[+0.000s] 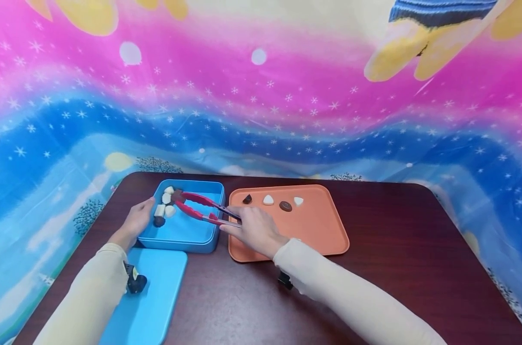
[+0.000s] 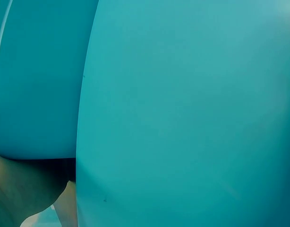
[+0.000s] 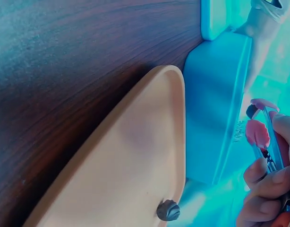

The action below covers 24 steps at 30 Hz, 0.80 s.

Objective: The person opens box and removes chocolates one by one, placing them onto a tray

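Observation:
My right hand [image 1: 256, 227] grips a pair of tongs [image 1: 197, 198] with red tips. Their tips stand over the left part of a blue box [image 1: 191, 245], around a brown chocolate [image 1: 177, 195]. Inside the box, along its left side, sit white chocolates [image 1: 170, 211], a cream-coloured piece [image 1: 159, 211] and a dark round chocolate [image 1: 159, 221]. My left hand [image 1: 136, 218] holds the box at its left wall, most fingers hidden from above. In the right wrist view, the fingers [image 3: 272, 184] of my right hand curl round the tongs.
An orange tray [image 1: 304, 235] lies right of the box. Toward its back sit a dark chocolate [image 1: 247, 199], a brown oval chocolate [image 1: 285, 206] and white chocolates [image 1: 268, 200]. A flat blue lid [image 1: 161, 282] lies before the box. Behind the table hangs a patterned cloth [image 1: 261, 120].

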Motion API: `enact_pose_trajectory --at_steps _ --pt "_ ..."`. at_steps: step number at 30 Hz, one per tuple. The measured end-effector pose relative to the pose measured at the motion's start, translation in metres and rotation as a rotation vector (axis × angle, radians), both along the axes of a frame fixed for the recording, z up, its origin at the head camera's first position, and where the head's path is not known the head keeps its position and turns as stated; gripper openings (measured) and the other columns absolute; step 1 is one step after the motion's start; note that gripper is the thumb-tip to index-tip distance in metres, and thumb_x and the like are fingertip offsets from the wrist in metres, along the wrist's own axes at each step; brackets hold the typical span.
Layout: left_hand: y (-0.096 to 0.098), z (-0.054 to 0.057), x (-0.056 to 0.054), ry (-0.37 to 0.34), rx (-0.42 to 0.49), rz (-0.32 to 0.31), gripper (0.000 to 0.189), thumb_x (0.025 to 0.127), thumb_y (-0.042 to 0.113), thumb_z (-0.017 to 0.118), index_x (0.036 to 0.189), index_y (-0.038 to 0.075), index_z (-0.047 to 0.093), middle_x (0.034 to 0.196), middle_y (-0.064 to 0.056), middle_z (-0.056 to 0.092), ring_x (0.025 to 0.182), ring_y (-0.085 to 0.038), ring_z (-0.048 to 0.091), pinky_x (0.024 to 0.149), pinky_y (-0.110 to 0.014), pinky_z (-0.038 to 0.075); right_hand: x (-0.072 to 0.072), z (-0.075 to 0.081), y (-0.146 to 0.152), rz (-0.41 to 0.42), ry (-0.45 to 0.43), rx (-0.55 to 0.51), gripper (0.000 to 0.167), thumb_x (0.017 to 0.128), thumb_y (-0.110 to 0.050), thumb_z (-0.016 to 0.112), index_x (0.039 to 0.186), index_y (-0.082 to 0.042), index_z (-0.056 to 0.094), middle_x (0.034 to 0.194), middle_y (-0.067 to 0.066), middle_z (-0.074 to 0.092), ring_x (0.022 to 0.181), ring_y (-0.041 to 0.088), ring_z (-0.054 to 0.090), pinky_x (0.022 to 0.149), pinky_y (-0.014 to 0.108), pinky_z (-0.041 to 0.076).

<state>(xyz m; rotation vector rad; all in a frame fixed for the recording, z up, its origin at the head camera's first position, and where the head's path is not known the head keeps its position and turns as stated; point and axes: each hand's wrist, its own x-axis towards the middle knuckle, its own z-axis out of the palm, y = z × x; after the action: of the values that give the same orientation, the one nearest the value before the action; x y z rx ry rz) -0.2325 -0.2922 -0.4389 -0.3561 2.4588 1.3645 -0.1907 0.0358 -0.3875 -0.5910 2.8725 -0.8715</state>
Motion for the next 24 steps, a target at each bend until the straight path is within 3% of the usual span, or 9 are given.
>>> enact_pose_trajectory --at_steps 6,24 --pt "0.0 -0.001 -0.001 -0.005 0.004 0.002 0.079 0.105 0.061 0.012 0.162 0.008 -0.002 0.169 -0.024 -0.002 0.155 -0.051 -0.001 0.122 -0.072 0.009 0.006 0.006 0.01 0.002 -0.002 -0.016 0.05 0.093 -0.05 0.07 0.136 -0.025 0.066 0.06 -0.004 0.053 0.052 0.013 0.047 0.044 0.025 0.031" --pt "-0.001 -0.004 -0.004 -0.014 0.0 -0.002 0.08 0.105 0.063 0.011 0.162 0.009 -0.004 0.17 -0.022 -0.002 0.155 -0.05 -0.001 0.122 -0.071 0.009 0.032 0.015 0.049 -0.047 0.067 -0.009 0.058 0.089 -0.049 0.075 0.14 -0.023 0.063 0.061 -0.008 0.053 0.05 0.009 0.045 0.042 0.023 0.033"
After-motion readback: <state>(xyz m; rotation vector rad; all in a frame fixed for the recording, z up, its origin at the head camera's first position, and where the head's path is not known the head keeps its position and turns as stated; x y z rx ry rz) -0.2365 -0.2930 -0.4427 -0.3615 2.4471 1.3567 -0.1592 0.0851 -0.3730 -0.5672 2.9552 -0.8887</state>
